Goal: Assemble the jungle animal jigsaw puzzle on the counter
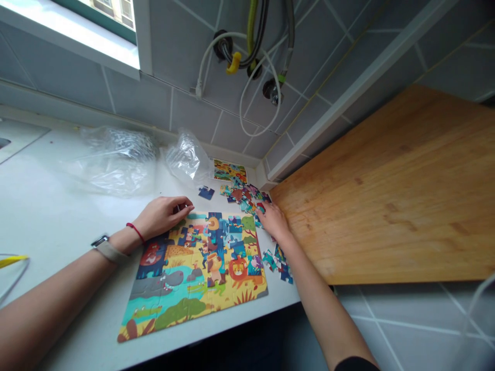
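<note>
An animal jigsaw puzzle (174,281) lies on the white counter, its picture showing a hippo, a lion and crocodiles. Several loose pieces rest on top of its upper and right parts. My left hand (166,214) is at the puzzle's upper left edge, fingers curled in with the tips together; no piece shows in them. Over a heap of loose puzzle pieces (242,194) beyond the upper right corner, my right hand (274,221) stretches its fingers, the tips touching pieces. A single dark blue piece (206,192) lies apart, left of the heap.
Clear plastic bags (124,159) lie against the tiled wall, near a small picture card (230,170). More loose pieces (280,263) sit right of the puzzle, by the counter edge. A wooden board (379,196) borders the right side. Hoses and cables (253,41) hang from the wall.
</note>
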A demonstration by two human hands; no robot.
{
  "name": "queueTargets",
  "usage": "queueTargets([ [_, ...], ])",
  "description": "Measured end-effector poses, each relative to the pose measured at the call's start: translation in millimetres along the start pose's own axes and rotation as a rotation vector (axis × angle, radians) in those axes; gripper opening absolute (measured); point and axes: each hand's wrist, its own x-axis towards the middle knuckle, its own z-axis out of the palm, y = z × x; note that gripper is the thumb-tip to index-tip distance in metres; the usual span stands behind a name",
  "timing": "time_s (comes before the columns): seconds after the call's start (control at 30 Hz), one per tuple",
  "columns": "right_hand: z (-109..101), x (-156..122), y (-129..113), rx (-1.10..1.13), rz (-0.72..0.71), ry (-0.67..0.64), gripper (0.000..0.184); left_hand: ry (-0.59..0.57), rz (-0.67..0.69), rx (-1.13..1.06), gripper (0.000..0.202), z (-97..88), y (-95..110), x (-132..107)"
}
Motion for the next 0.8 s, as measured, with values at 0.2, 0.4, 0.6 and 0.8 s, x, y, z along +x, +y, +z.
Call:
queueTargets([
  [0.2,-15.9,-1.9,-13.4,-0.079,0.093,0.005,0.051,-0.003,0.003,0.002,0.046,1.2,-2.3,-0.2],
  [0.4,-11.5,20.1,-24.8,-0.030,-0.121,0.004,0.049,-0.012,-0.009,-0.007,0.048,0.9,-0.5,-0.1],
  [0.6,9.6,24.9,-27.5,0.060,-0.081,-0.016,0.050,-0.023,-0.024,-0.007,0.048,0.8,0.2,-0.4],
  [0.8,16.6,23.2,-45.2,0.164,-0.218,0.104,0.042,-0.018,-0.022,-0.004,0.045,0.6,-0.3,-0.6],
])
